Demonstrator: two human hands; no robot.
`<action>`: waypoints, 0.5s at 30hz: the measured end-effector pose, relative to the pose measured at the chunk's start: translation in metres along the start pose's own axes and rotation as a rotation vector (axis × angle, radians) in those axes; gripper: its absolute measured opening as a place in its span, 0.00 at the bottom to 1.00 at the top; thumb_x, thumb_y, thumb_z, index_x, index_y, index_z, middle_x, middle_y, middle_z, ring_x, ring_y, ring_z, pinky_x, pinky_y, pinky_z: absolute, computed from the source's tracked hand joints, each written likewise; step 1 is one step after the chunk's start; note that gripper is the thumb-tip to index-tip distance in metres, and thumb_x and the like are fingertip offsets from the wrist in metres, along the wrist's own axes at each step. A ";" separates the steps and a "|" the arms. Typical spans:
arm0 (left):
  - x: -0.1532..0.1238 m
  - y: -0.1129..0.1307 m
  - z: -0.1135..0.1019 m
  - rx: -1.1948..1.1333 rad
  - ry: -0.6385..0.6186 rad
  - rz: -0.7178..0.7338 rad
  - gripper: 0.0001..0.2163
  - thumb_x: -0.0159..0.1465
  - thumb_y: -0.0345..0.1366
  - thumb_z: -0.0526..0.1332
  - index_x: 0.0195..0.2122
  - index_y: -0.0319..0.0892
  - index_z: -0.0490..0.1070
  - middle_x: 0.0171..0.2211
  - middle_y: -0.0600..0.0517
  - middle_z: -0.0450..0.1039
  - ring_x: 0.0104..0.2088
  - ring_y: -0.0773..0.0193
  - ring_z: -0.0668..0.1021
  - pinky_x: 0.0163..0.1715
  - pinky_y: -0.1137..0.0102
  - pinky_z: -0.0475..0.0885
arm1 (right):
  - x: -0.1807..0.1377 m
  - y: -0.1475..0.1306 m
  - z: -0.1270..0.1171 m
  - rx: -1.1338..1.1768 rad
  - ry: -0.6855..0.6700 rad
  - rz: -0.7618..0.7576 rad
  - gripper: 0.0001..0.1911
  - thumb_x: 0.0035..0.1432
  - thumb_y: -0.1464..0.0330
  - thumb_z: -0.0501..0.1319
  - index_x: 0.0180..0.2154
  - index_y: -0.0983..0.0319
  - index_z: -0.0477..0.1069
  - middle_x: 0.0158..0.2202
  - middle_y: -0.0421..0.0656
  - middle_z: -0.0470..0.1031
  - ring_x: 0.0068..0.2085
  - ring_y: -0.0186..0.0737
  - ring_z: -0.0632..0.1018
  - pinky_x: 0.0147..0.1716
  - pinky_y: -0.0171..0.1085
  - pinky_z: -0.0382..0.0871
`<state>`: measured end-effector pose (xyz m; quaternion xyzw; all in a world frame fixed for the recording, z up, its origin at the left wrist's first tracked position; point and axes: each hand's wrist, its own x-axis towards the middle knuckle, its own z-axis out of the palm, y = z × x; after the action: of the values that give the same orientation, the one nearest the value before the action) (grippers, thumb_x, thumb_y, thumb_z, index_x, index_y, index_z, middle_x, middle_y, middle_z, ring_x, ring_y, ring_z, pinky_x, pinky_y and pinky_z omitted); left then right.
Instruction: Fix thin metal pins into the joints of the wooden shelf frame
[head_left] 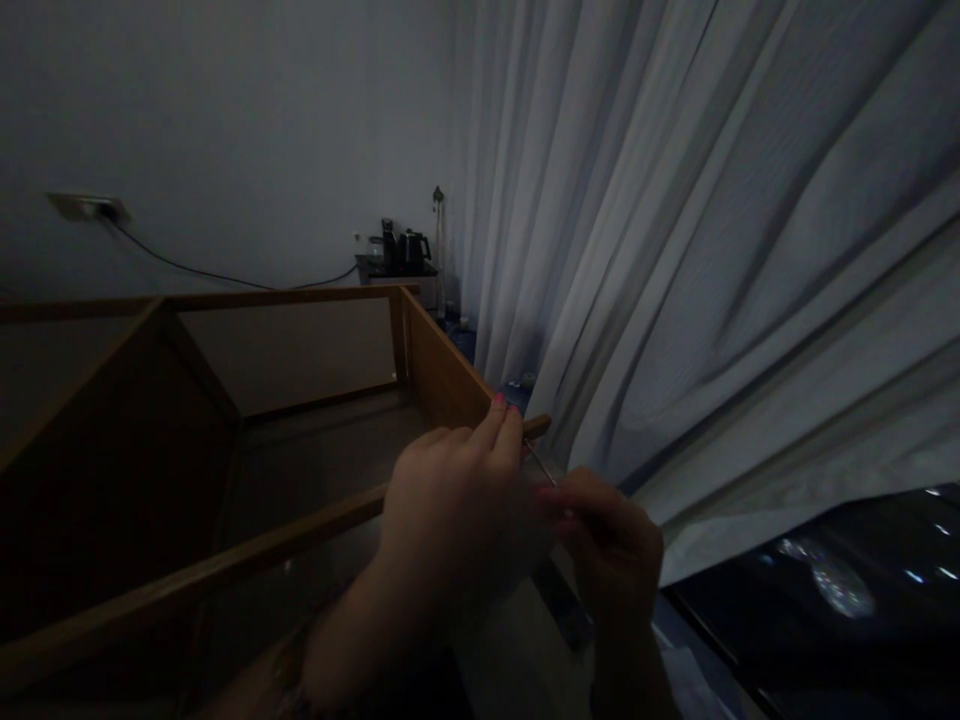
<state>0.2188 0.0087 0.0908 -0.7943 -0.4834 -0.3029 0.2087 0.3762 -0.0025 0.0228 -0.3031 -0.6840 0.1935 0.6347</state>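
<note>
Apparently we're working a thin, straight metal rod (541, 464), pinched in our right grip (615, 535), at the brown wooden frame (300, 535) clasped beside it by our left grip (454, 490); turning would need steadiness.

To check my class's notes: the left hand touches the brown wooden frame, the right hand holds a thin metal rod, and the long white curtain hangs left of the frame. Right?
One side is wrong: the head view shows the long white curtain hanging right of the brown wooden frame. The left hand, right hand and thin metal rod are as stated.
</note>
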 end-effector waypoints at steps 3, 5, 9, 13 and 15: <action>-0.001 0.000 0.001 -0.007 0.001 0.006 0.13 0.62 0.30 0.58 0.45 0.37 0.80 0.44 0.49 0.84 0.25 0.57 0.83 0.19 0.64 0.71 | 0.001 0.002 -0.003 -0.055 -0.089 -0.044 0.10 0.64 0.67 0.65 0.47 0.53 0.79 0.32 0.39 0.82 0.31 0.35 0.80 0.29 0.33 0.75; -0.002 -0.001 0.002 -0.001 0.007 0.003 0.12 0.62 0.31 0.61 0.45 0.37 0.79 0.41 0.50 0.84 0.24 0.57 0.82 0.19 0.64 0.71 | 0.001 0.004 -0.002 -0.072 -0.087 -0.072 0.09 0.64 0.67 0.65 0.46 0.53 0.79 0.32 0.39 0.83 0.31 0.35 0.81 0.29 0.33 0.75; 0.000 -0.002 0.001 0.005 -0.007 0.009 0.12 0.61 0.31 0.64 0.45 0.39 0.79 0.42 0.50 0.84 0.24 0.57 0.82 0.18 0.64 0.71 | 0.003 0.011 0.000 -0.115 -0.036 -0.180 0.05 0.62 0.64 0.67 0.40 0.56 0.79 0.31 0.39 0.80 0.31 0.35 0.80 0.30 0.34 0.74; 0.001 -0.001 -0.001 -0.014 -0.027 0.020 0.11 0.61 0.31 0.64 0.44 0.38 0.79 0.41 0.49 0.84 0.24 0.56 0.82 0.18 0.64 0.71 | 0.008 0.017 0.006 -0.268 0.119 -0.270 0.04 0.60 0.63 0.68 0.35 0.56 0.78 0.32 0.38 0.73 0.33 0.35 0.76 0.32 0.35 0.72; 0.000 -0.002 -0.002 -0.002 -0.018 0.019 0.10 0.60 0.30 0.66 0.43 0.38 0.79 0.42 0.50 0.84 0.24 0.56 0.83 0.19 0.65 0.72 | 0.012 0.018 0.012 -0.273 0.190 -0.305 0.01 0.62 0.65 0.67 0.37 0.55 0.77 0.31 0.38 0.72 0.33 0.35 0.74 0.32 0.36 0.71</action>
<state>0.2169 0.0082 0.0921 -0.8019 -0.4774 -0.2941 0.2065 0.3676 0.0197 0.0186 -0.2961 -0.6789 -0.0289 0.6713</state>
